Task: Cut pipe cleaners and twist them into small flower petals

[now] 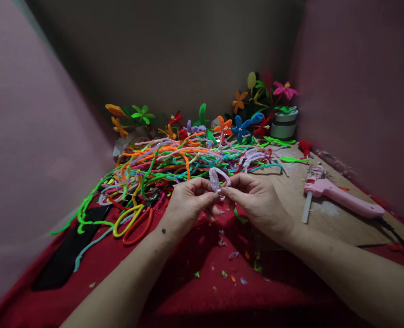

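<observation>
A pale lilac pipe cleaner [214,179], bent into loops, is held up between both hands just above the red cloth. My left hand [196,198] pinches its lower left end between thumb and fingers. On the other side, my right hand [253,196] is closed in a pinch at the lower right of the loops. The fingertips almost meet and hide the place where the ends come together. Behind the hands lies a heap of pipe cleaners [167,157] in many colours. More bent lilac pipe cleaners [252,159] rest at the heap's right side.
A pink glue gun [345,197] with its cord lies on a wooden board [345,228] at right. Scissors [133,225] with yellow and red handles and a dark flat object [68,255] are at left. Pipe-cleaner flowers [241,127] and a white pot [283,125] stand behind.
</observation>
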A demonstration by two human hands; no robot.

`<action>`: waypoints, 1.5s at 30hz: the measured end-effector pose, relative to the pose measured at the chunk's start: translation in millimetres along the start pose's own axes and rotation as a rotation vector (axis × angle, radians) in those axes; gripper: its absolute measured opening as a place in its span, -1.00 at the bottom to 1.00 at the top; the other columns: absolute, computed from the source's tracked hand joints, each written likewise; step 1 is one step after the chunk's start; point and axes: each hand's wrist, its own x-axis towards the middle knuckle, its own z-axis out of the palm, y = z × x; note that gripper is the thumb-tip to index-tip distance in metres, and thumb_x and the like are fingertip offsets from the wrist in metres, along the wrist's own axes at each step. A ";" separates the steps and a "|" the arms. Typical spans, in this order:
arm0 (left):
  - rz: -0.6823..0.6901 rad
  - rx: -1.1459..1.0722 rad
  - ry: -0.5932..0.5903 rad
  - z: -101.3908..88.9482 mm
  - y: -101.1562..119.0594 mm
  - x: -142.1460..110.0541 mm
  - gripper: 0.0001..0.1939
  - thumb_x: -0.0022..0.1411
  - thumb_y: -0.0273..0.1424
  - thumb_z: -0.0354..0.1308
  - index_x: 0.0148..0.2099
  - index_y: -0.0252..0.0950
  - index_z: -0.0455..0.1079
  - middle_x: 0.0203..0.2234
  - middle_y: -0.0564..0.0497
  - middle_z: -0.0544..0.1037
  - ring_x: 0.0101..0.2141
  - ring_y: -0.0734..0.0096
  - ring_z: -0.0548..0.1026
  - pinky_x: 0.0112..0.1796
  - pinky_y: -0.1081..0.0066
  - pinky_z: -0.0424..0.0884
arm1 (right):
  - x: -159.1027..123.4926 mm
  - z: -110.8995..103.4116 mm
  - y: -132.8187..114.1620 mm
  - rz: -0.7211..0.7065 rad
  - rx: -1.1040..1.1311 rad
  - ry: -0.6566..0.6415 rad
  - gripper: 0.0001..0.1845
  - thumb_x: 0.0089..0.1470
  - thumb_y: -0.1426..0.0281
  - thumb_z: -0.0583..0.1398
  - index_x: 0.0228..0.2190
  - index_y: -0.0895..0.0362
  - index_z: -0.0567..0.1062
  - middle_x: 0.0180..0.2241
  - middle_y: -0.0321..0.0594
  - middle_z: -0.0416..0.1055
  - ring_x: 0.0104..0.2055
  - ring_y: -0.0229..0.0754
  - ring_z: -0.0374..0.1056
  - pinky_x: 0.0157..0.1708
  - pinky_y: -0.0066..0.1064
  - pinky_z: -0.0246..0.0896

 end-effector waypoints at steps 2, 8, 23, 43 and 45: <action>0.000 0.020 0.011 1.4 -1.1 -0.5 -0.90 -0.02 -0.45 0.19 -0.41 -0.37 0.35 -0.71 0.09 0.45 -0.71 0.48 0.41 -0.67 0.49 0.39 | -1.8 -0.3 3.2 -0.108 -0.144 0.016 -0.96 -0.06 0.42 0.20 -0.50 0.14 0.45 -0.52 -0.29 0.38 -0.47 -0.28 0.28 -0.44 -0.44 0.18; 0.009 0.027 0.050 6.4 -3.0 -3.1 -0.90 0.00 -0.46 0.18 -0.40 -0.37 0.33 -0.70 0.10 0.44 -0.69 0.47 0.42 -0.66 0.49 0.39 | -5.0 -0.1 7.5 -0.209 -0.311 0.030 -0.93 -0.03 0.44 0.17 -0.48 0.13 0.47 -0.49 -0.27 0.38 -0.44 -0.26 0.29 -0.39 -0.43 0.17; -0.071 -0.275 -0.034 -0.4 -11.2 5.3 -0.86 -0.05 -0.49 0.21 -0.35 -0.43 0.40 -0.62 -0.03 0.53 -0.66 0.44 0.46 -0.62 0.50 0.39 | 7.1 -4.5 10.3 0.204 0.139 -0.059 -0.87 -0.18 0.38 0.24 -0.59 0.19 0.42 -0.63 -0.33 0.33 -0.60 -0.36 0.18 -0.58 -0.48 0.05; 0.083 0.288 -0.132 1.3 -9.0 1.8 -0.94 0.11 -0.41 0.01 -0.34 -0.29 0.25 -0.60 0.09 0.37 -0.62 0.49 0.35 -0.62 0.52 0.27 | 9.6 -1.6 14.0 0.323 0.321 -0.188 -0.91 -0.27 0.51 0.23 -0.59 0.20 0.39 -0.73 -0.37 0.28 -0.70 -0.37 0.16 -0.67 -0.51 0.01; 0.225 0.473 -0.104 -2.4 -14.4 3.9 -0.96 0.11 -0.47 -0.01 -0.37 -0.27 0.25 -0.58 0.10 0.35 -0.58 0.50 0.32 -0.55 0.53 0.23 | 9.7 -1.1 14.8 0.326 0.307 -0.159 -0.93 -0.28 0.53 0.20 -0.61 0.19 0.37 -0.75 -0.39 0.26 -0.73 -0.39 0.12 -0.70 -0.51 -0.02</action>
